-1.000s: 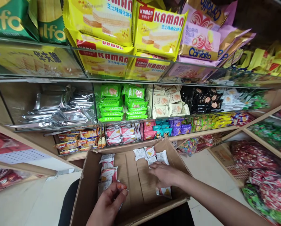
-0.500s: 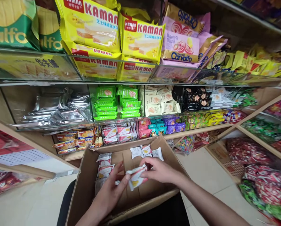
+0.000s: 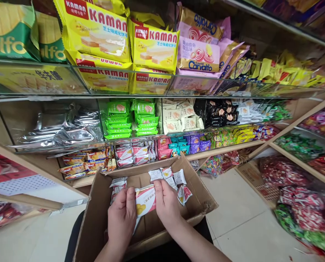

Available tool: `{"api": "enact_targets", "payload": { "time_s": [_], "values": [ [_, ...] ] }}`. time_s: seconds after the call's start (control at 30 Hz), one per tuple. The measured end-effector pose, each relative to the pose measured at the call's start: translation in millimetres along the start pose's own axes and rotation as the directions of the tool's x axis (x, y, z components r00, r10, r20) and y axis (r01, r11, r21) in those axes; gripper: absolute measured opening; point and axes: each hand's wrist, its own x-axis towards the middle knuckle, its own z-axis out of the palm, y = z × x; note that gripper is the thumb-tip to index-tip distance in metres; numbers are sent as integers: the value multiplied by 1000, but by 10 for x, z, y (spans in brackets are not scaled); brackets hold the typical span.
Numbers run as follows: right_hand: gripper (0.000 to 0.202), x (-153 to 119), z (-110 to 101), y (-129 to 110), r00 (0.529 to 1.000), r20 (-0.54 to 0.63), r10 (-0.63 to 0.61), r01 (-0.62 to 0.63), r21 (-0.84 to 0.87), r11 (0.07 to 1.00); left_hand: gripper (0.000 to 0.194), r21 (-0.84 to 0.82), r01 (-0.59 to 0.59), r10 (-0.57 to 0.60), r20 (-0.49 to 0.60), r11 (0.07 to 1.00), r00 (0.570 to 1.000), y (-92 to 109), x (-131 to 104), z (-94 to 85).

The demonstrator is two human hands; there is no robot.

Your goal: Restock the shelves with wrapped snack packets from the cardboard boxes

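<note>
Snack shelves fill the background, with a pale tiled floor at the lower right and a cardboard box in front of the lowest shelf. One white and pink packet is above the box floor, stretched between the two hands. Both are clamped on it: the left hand grips one end and the right hand the other, thumbs on the near face, with the packet's middle uncovered between them. Further packets lie loosely grouped at the box's far right, and more packets sit along its left side, partly behind the left hand. A pale edge shows below the held packet; whether it belongs to a second one, I cannot tell. Good handling here likely means even, light pressure at both ends, since a hard pinch could crush the contents or split the seal. Keeping the thumbs near the ends should leave the printed face flat and readable, and holding it over the box gives a slipped packet somewhere safe to land.
</note>
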Motion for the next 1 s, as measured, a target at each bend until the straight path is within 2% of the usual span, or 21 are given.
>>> {"api": "enact_targets", "payload": {
  "time_s": [0.07, 0.13, 0.23, 0.3, 0.37, 0.47, 0.5, 0.53, 0.6, 0.63, 0.67, 0.7, 0.73, 0.77, 0.8, 0.83, 0.9, 1.0],
  "values": [
    [31, -37, -16, -14, 1000, -1, -23, 23, 6, 1000, 18, 48, -32, 33, -19, 998, 999, 23, -26, -35],
    [33, -82, -15, -20, 1000, -8, 6, -5, 57, 998, 18, 61, -49, 50, -26, 997, 998, 56, -68, -44],
    [36, -139, -3, 1, 996, 12, 89, -89, 195, 977, 26, -30, -10, 9, -15, 1000, 1000, 62, -133, -23],
    [37, -145, -11, 41, 991, 37, 128, -133, 244, 960, 32, -105, 73, -67, 63, 992, 996, 14, -148, -25],
    [38, -116, -49, 88, 991, 65, 117, -128, 202, 971, 33, -103, 134, -116, 165, 986, 979, -49, -125, -64],
    [35, -29, -153, 106, 986, 167, -7, 3, 24, 1000, 26, -53, 129, -108, 293, 990, 950, -80, -49, -178],
    [34, 3, -191, 88, 969, 238, -60, 69, -28, 997, 27, -61, 127, -97, 359, 990, 928, -62, -25, -214],
    [33, 31, -223, 59, 942, 319, -110, 136, -61, 989, 32, -74, 137, -89, 455, 988, 886, -34, -6, -241],
    [33, 68, -259, -13, 884, 438, -163, 211, -64, 975, 40, -101, 191, -83, 641, 976, 763, 31, 12, -261],
    [31, 74, -259, -45, 883, 441, -162, 198, -37, 980, 40, -114, 232, -94, 681, 966, 726, 57, 12, -253],
    [28, 68, -245, -71, 900, 412, -140, 148, 15, 989, 39, -136, 279, -119, 671, 951, 732, 73, 8, -233],
    [21, 50, -219, -87, 922, 375, -95, 65, 93, 994, 38, -174, 329, -161, 610, 928, 776, 77, 2, -204],
    [16, 19, -183, -93, 936, 351, -31, -39, 189, 981, 38, -228, 372, -216, 508, 900, 834, 69, -5, -170],
    [19, -21, -138, -91, 933, 358, 31, -141, 284, 948, 39, -290, 399, -273, 389, 870, 880, 51, -12, -133],
    [27, -68, -88, -81, 920, 385, 74, -222, 358, 907, 39, -346, 410, -318, 293, 844, 902, 28, -16, -96],
    [32, -113, -38, -64, 905, 415, 98, -278, 399, 874, 38, -388, 412, -343, 236, 825, 909, 1, -19, -61],
    [27, -163, 46, -14, 893, 433, 121, -310, 398, 864, 38, -412, 429, -368, 222, 804, 903, -51, -18, -10],
    [16, -11, 88, 108, 926, 361, 110, -232, 315, 920, 49, -357, 432, -385, 196, 828, 902, -121, -6, -3]
  ]
}}
